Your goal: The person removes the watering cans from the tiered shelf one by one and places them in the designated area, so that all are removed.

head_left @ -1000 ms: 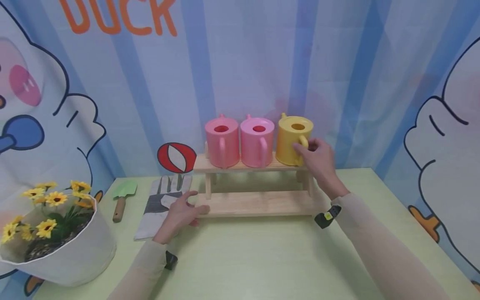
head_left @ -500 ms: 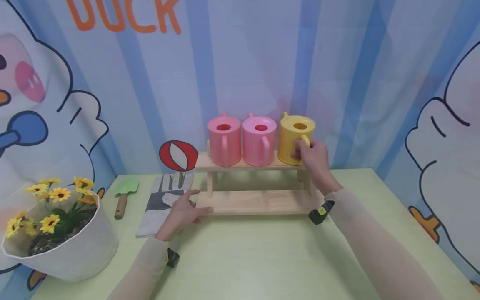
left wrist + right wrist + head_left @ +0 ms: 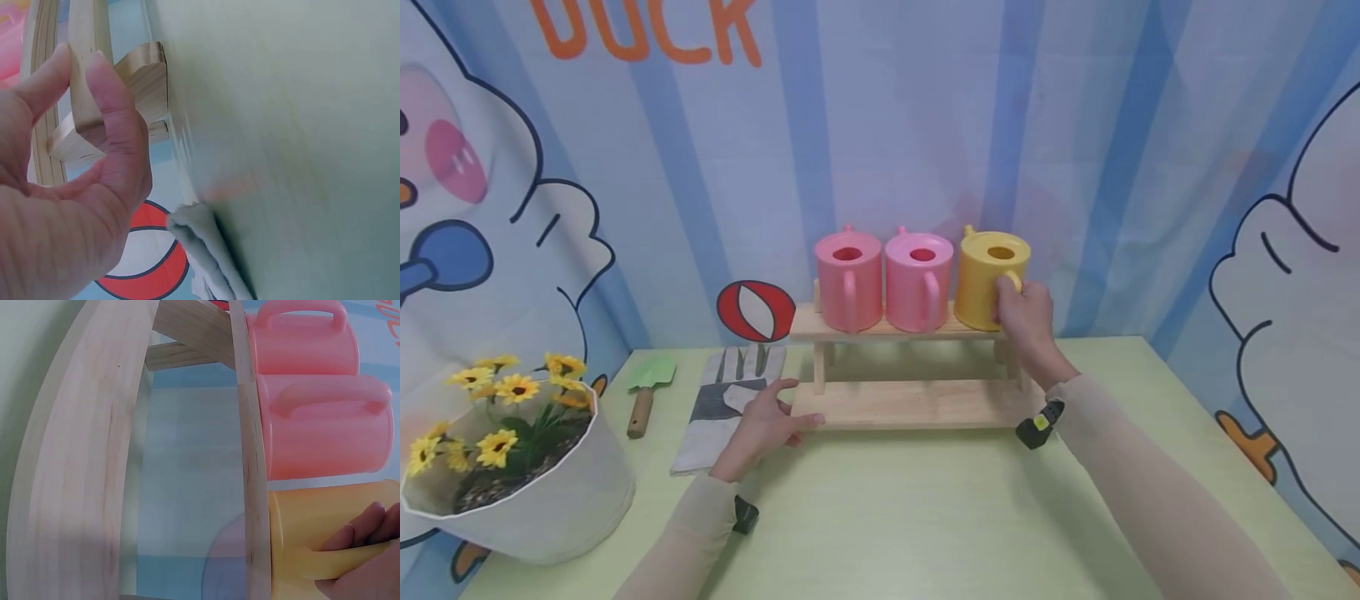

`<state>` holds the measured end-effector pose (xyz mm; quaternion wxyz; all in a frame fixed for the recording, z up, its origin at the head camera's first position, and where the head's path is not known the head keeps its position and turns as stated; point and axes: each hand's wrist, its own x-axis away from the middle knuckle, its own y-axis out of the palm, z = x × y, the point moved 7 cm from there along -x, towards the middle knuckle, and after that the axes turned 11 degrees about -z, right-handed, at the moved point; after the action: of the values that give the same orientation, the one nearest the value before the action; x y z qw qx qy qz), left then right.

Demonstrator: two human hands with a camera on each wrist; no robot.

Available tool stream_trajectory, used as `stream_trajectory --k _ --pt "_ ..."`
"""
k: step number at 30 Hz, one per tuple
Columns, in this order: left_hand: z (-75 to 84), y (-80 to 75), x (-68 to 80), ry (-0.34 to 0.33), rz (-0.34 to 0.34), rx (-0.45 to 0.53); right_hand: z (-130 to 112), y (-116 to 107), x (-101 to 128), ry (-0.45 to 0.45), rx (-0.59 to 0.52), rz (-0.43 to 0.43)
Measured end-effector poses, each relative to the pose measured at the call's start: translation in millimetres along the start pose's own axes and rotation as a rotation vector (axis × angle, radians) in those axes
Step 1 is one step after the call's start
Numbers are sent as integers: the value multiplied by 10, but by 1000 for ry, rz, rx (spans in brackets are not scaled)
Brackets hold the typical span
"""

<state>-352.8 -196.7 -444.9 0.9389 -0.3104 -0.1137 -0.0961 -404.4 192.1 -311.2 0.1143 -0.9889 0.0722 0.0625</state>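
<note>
A two-tier wooden shelf [image 3: 917, 405] stands against the backdrop. On its upper tier sit a coral-pink watering can [image 3: 867, 287], a lighter pink watering can [image 3: 910, 292] and a yellow watering can [image 3: 976, 283], all upright with handles toward me. My right hand [image 3: 1028, 321] grips the yellow can's handle, fingers curled through it in the right wrist view, where the yellow can [image 3: 294, 525] rests on the board. My left hand [image 3: 767, 429] pinches the left end of the lower board [image 3: 87, 69] between thumb and fingers.
Left of the shelf lies a grey-and-white work glove [image 3: 707, 437], partly behind my left hand. Beyond it is a hand trowel [image 3: 642, 408] with a green blade. A white pot [image 3: 576, 508] of yellow flowers stands at the front left. A printed curtain [image 3: 895, 125] hangs behind.
My right fingers have closed further around the yellow can's handle, and the right wrist has shifted slightly left. The left hand keeps its place on the board. The head view has shifted slightly.
</note>
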Motion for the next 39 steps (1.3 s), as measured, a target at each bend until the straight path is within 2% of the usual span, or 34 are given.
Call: stream_trajectory --k 9,14,25,39 --pt "39 37 -10 -22 3 -15 38 -93 62 -18 36 -13" --pt "40 49 7 -36 1 -22 19 -149 148 -15 19 -21" --pt "19 -1 26 -37 3 -42 -51 -214 389 -53 -55 -59" --pt "10 19 0 -70 7 -37 -107 -305 741 -58 -27 -117"
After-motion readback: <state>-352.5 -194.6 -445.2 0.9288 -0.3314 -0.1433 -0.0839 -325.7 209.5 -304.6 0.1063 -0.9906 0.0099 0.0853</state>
